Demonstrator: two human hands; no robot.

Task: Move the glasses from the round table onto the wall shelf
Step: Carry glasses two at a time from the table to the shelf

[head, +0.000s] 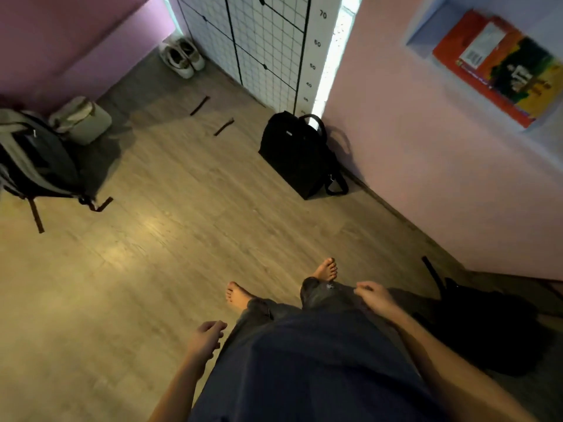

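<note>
Head view, looking down on a wooden floor. A black bag (300, 153) stands against a pink wall. Above and to the right of the bag, a recessed wall shelf (425, 28) holds a red and yellow book (499, 65). Far left of the bag, a pale lined bin (88, 123) sits beside a grey backpack (33, 159); what is in either cannot be told. Below the bag, nearer the camera, the person's left hand (207, 338) and right hand (373, 295) hang by dark trousers, fingers loosely curled, grasping nothing. Where the glasses are cannot be told.
</note>
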